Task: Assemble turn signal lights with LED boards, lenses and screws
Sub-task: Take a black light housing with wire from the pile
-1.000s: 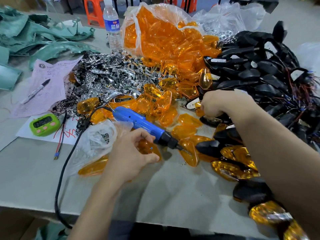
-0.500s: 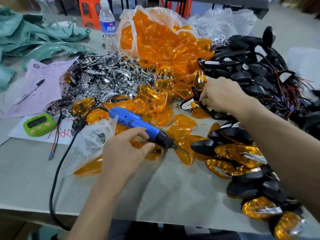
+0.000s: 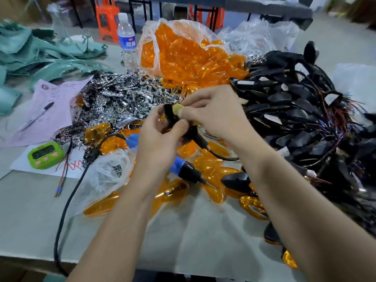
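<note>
At eleven o'clock we see a clear plastic water bottle with a blue label, upright. At nine o'clock a black-capped marker pen lies on a pink printed paper sheet. At eight o'clock a lime-green digital timer rests on a white paper sheet. Teal moulded pieces pile up at ten o'clock.

I see the left hand gripping a black plastic signal housing while the right hand pinches a pale yellow piece against it (too blurred to identify); the blue electric screwdriver lies beneath them.
</note>
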`<state>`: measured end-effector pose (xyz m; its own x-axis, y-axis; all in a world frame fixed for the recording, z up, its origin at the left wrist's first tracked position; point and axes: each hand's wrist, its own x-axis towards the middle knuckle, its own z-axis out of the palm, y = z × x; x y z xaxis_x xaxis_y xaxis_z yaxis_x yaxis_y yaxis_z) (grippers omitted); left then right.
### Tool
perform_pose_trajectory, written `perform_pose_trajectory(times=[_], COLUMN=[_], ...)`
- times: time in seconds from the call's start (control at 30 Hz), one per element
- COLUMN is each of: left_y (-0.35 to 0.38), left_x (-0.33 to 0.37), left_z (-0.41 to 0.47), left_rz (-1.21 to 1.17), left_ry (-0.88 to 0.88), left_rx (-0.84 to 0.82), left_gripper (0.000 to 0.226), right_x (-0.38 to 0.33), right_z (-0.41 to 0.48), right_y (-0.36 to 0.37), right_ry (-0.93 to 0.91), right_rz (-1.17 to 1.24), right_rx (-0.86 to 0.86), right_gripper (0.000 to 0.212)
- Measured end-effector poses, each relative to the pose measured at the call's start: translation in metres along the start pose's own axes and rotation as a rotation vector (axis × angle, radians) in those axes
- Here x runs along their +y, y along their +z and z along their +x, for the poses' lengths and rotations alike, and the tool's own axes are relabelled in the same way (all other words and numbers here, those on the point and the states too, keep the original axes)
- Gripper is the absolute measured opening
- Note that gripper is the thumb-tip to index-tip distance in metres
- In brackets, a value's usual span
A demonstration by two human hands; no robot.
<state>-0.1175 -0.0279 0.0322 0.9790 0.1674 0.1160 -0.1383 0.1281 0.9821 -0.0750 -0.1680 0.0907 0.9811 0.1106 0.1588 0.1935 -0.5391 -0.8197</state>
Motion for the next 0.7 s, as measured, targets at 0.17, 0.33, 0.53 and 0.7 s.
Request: perform_pose_trajectory(times=[0.17, 0.33, 0.53, 0.7], left_y=[-0.015, -0.025, -0.026, -0.036], left_x=[0.014, 0.035, 0.042, 0.023], left_z=[0.005, 0.008, 0.006, 0.01], left_rz=[-0.295, -0.414, -0.077, 0.105], left_ry=[-0.107, -0.143, 0.059, -0.007], left_rx=[0.048, 0.053, 0.114, -0.039], left_gripper=[0.014, 0.019, 0.032, 0.044], right_x=[0.008, -0.01, -0.007, 0.007], right_z=[-0.017, -0.029, -0.057, -0.086], right_y=[0.009, 0.001, 0.039, 0.074], right_ry=[0.078, 0.027, 0.103, 0.341], right_rz=[0.26, 0.308, 0.342, 0.845], right_rx=[-0.202, -0.212, -0.004, -0.149], right_gripper=[0.022, 0.016, 0.014, 0.018])
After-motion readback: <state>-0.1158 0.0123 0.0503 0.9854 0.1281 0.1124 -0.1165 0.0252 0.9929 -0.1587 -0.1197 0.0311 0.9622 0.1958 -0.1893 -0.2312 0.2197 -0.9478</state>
